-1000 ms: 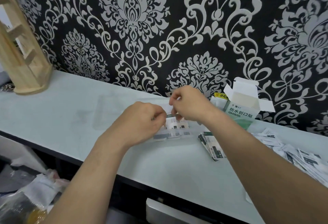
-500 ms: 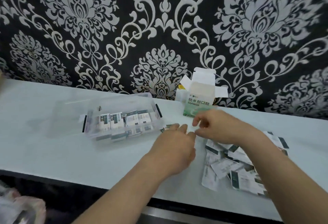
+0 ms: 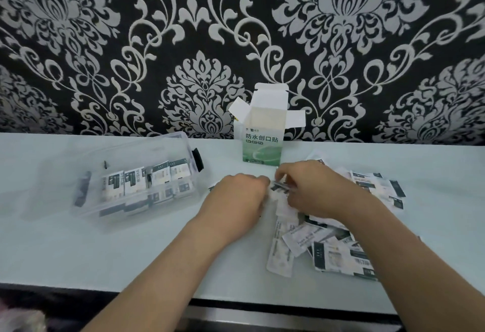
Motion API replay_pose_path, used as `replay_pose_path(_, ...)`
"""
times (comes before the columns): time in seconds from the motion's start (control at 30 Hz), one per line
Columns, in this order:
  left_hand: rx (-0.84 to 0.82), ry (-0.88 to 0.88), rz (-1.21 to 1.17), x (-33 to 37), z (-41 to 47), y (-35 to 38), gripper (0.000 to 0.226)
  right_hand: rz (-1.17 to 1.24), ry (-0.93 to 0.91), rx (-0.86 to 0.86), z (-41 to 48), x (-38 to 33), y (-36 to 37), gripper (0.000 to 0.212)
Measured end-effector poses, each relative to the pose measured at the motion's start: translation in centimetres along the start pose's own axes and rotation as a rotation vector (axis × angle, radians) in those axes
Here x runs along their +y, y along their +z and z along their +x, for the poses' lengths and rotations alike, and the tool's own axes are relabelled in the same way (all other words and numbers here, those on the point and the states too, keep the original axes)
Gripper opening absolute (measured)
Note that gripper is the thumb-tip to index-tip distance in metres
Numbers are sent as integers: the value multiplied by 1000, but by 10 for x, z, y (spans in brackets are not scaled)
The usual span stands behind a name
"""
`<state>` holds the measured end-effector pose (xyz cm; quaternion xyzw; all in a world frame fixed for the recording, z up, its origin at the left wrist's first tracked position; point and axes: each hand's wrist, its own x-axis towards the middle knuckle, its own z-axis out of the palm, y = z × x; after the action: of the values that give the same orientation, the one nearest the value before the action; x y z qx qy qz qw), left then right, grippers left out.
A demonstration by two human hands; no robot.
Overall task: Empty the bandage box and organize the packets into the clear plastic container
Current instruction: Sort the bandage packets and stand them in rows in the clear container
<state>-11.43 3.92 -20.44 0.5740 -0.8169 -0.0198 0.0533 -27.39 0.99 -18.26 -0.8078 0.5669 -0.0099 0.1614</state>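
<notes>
The white and green bandage box stands upright against the wall with its top flaps open. Left of it the clear plastic container holds several bandage packets set on edge in a row. A loose pile of packets lies on the table to the right. My left hand and my right hand meet at the pile's left edge, fingers curled. Together they pinch a small stack of packets between them.
The pale table runs along a black and white patterned wall. Its near edge drops to a dark gap at the bottom. A black clip sticks out from the container's right end.
Both hands left the container and moved right to the loose pile, where they now close on a few packets. The view swung right, so the wooden rack at the left is gone.
</notes>
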Motion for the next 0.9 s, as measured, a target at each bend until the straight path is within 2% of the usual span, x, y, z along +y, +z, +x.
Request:
replay_pose_path(0.17, 84, -9, -124, 3, 2, -1, 22, 183, -5, 125, -1, 5, 0, 34)
replay_pose_path(0.33, 7, -53, -165, 16, 3, -6, 51, 226, 9, 243, -4, 15, -6, 27)
replay_pose_path(0.43, -52, -74, -276, 11, 9, -7, 45, 296, 66, 333, -3, 26, -9, 30)
replay_pose_path(0.5, -161, -50, -297, 0, 13, -8, 43, 308, 88, 287, -2, 32, -7, 32)
replay_pose_path(0.57, -270, 6, -242, -9, 16, -8, 51, 322, 81, 185, -1, 36, -4, 27)
replay_pose_path(0.67, -265, -19, -241, -11, 20, -7, 67, 318, 70, 64, -2, 37, -2, 25)
replay_pose_path(0.8, -339, -99, -296, -8, 29, -6, 69, 200, 118, 83, 2, 34, 1, 41)
replay_pose_path(0.9, -382, -107, -308, -6, 32, -8, 64, 218, 150, 96, 8, 32, 4, 47)
